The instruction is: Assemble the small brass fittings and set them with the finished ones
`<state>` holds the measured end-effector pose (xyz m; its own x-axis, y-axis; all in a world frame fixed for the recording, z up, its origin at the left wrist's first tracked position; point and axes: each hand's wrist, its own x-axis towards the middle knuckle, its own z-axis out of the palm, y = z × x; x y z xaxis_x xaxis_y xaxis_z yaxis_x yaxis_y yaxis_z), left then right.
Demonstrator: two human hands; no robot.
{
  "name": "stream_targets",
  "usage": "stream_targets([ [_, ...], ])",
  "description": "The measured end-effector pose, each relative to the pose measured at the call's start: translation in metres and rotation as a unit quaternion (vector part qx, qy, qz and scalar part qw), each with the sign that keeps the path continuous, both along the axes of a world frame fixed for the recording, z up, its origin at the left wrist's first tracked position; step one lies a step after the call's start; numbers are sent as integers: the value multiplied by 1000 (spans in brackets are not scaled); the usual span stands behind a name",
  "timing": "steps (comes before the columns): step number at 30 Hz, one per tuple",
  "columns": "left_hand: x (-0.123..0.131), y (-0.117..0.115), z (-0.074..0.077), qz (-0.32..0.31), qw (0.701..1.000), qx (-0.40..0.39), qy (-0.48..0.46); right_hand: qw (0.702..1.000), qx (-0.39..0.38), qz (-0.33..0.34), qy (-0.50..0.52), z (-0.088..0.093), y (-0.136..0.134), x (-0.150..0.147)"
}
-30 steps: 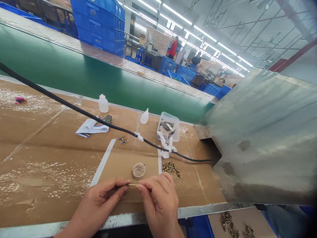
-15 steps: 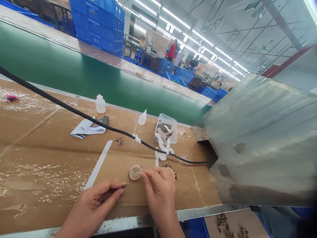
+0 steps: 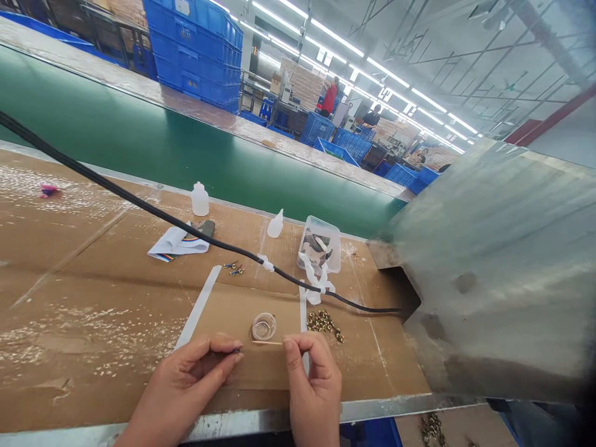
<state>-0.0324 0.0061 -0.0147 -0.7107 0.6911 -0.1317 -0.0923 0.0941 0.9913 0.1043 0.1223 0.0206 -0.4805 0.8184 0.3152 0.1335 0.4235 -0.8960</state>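
My left hand (image 3: 190,379) rests on the cardboard-covered bench, thumb and forefinger pinched on a tiny dark part (image 3: 236,351). My right hand (image 3: 314,379) pinches a thin wooden stick (image 3: 266,342) that points left, its tip just below a small clear round dish (image 3: 264,325). A pile of small brass parts (image 3: 325,322) lies right of the dish, close to my right hand.
A black cable (image 3: 139,202) crosses the bench diagonally, tied with white strips. Behind it stand two small white bottles (image 3: 200,199), a clear plastic box (image 3: 320,243), folded ribbon (image 3: 179,242) and some loose terminals (image 3: 234,268). A green conveyor belt (image 3: 139,136) runs behind; a metal chute (image 3: 503,273) is at right.
My right hand reached the stick's tip to the clear dish, then drew back toward my left hand. The left hand stayed put, pinching its part.
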Motion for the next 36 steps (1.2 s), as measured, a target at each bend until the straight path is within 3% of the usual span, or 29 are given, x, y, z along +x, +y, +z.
stream_targets([
  [4,-1,0,1,5,999,18,-36,997,-77,8,20,-8,-16,-2],
  [22,1,4,10,22,999,26,-12,998,-50,16,23,-11,-19,-7],
  [32,3,6,19,8,1000,4,10,991,133,16,-18,-3,-14,-2],
  [36,2,7,17,3,999,11,32,985,169,16,-32,2,-12,-2],
])
